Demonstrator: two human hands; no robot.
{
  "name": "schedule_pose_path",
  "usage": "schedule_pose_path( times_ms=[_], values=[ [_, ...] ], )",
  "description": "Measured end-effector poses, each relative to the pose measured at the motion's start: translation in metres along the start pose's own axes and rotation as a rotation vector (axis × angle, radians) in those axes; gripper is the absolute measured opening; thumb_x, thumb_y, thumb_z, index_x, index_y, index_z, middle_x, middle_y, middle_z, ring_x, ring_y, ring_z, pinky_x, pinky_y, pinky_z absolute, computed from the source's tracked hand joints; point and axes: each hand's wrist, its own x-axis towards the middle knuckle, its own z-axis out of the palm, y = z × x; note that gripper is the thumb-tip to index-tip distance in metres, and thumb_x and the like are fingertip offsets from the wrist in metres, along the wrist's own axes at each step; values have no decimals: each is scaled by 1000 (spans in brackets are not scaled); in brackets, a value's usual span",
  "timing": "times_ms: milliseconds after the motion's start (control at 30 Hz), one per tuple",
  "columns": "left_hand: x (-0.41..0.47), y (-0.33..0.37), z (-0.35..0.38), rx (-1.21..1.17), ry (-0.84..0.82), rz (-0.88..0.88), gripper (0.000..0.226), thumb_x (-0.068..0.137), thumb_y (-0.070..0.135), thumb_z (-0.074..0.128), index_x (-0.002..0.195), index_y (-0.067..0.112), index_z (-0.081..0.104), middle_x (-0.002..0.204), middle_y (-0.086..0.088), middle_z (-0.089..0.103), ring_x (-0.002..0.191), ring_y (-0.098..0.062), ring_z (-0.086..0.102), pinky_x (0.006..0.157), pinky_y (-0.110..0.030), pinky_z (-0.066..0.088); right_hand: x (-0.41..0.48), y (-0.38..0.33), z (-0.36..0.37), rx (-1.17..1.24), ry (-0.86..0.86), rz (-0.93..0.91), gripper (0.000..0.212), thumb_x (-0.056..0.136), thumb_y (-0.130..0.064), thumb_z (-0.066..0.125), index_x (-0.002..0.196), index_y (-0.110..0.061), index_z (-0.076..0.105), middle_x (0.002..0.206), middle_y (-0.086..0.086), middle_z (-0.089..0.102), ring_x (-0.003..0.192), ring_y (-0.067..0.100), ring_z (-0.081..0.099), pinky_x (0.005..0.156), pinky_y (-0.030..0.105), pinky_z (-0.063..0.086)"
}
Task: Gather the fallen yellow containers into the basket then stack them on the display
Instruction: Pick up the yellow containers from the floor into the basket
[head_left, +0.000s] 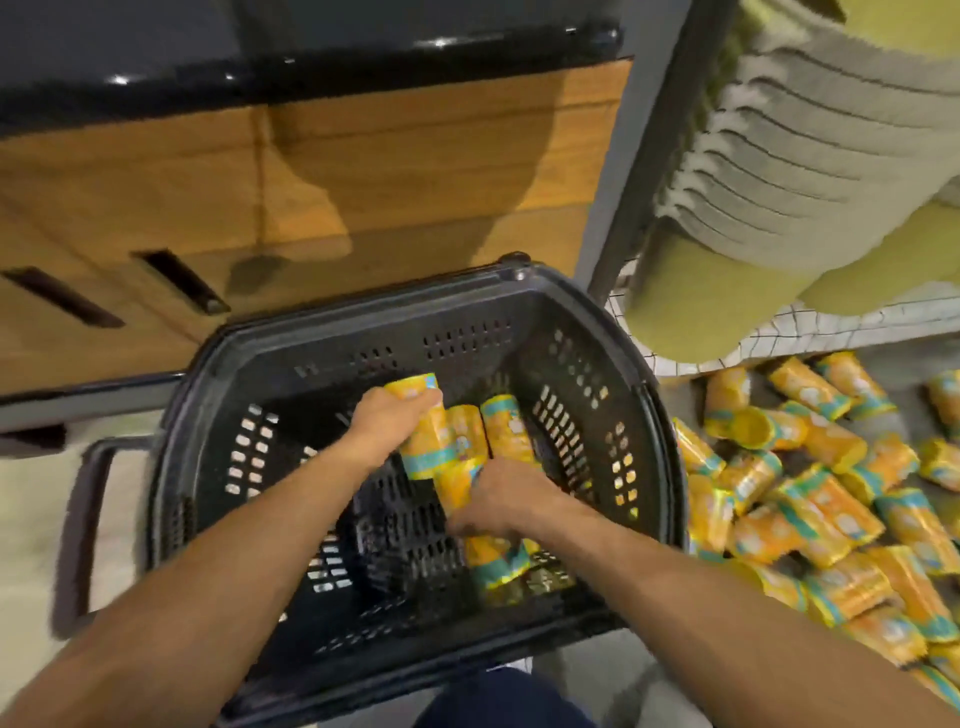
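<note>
A black plastic basket sits on the floor in front of me. Both my hands are inside it. My left hand grips a yellow container with a teal band, held over the basket's middle. My right hand grips another yellow container low against the basket floor. Two more yellow containers lie in the basket behind my hands. A heap of several fallen yellow containers covers the floor to the right of the basket.
A wooden counter front with a dark top stands behind the basket. At the right, a wire-grid shelf holds stacked grey and green items. The basket's handle hangs at its left side.
</note>
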Motion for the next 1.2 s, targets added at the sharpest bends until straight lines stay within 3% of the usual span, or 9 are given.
schedule_pose_path(
  times_ms=[100, 200, 300, 400, 567, 733, 833, 1067, 1200],
  values=[
    [27, -33, -2, -7, 58, -92, 43, 77, 48, 86, 90, 10, 72, 103, -11, 73, 93, -25, 70, 76, -35, 55, 47, -25, 26, -79, -161, -19, 48, 87, -49, 69, 110, -6, 70, 107, 14, 66, 111, 33, 67, 76, 34, 47],
    [51, -61, 7, -1, 28, -164, 47, 73, 49, 89, 90, 11, 67, 102, -9, 70, 91, -23, 67, 75, -34, 52, 81, -38, 54, -161, -230, 5, 40, 97, -30, 61, 123, 0, 68, 128, 17, 66, 122, 36, 63, 82, 38, 49],
    [73, -80, 24, -21, -21, -226, 51, 65, 53, 92, 83, 12, 68, 106, -11, 75, 94, -25, 71, 86, -40, 60, 99, -41, 72, -208, -246, 68, 50, 99, -40, 63, 133, -3, 62, 137, 14, 63, 126, 35, 60, 97, 42, 51],
    [88, -89, 39, -20, -45, -268, 69, 66, 61, 89, 108, 8, 72, 112, -10, 72, 102, -28, 68, 88, -42, 59, 111, -38, 73, -244, -213, 70, 42, 109, -28, 50, 144, -5, 54, 146, 15, 55, 134, 35, 54, 105, 45, 51],
    [97, -93, 47, -54, -130, -269, 62, 85, 63, 73, 108, 6, 68, 103, -7, 67, 88, -23, 61, 63, -31, 50, 121, -27, 85, -395, -205, 23, 59, 102, -56, 52, 145, -15, 55, 143, 10, 59, 131, 31, 57, 98, 40, 49],
    [137, -135, 75, -61, -178, -201, 110, 38, 96, 70, 104, 9, 74, 109, -8, 77, 97, -23, 73, 93, -44, 59, 132, -19, 94, -471, -213, 34, 55, 105, -53, 48, 147, -17, 53, 144, 9, 57, 132, 29, 56, 99, 42, 51],
    [139, -142, 82, 2, -141, -197, 118, 31, 99, 71, 113, 15, 66, 111, -1, 73, 101, -24, 70, 96, -46, 57, 134, -15, 86, -395, -153, 91, 42, 105, -22, 59, 140, 0, 53, 142, 16, 59, 130, 30, 59, 102, 40, 54],
    [143, -147, 86, 19, -171, -219, 96, 38, 83, 72, 109, 19, 70, 112, -6, 76, 100, -28, 72, 91, -47, 60, 128, -5, 65, -211, -223, 143, 33, 100, -12, 59, 130, 1, 61, 125, 16, 68, 116, 32, 67, 93, 41, 58],
    [67, -54, 41, 45, -114, -111, 30, 87, 38, 71, 98, 10, 74, 93, -10, 74, 86, -26, 68, 79, -38, 57, 107, 5, 15, 28, -88, 120, 14, 96, -23, 60, 89, -12, 63, 114, 14, 72, 105, 32, 71, 75, 32, 51]
  ],
)
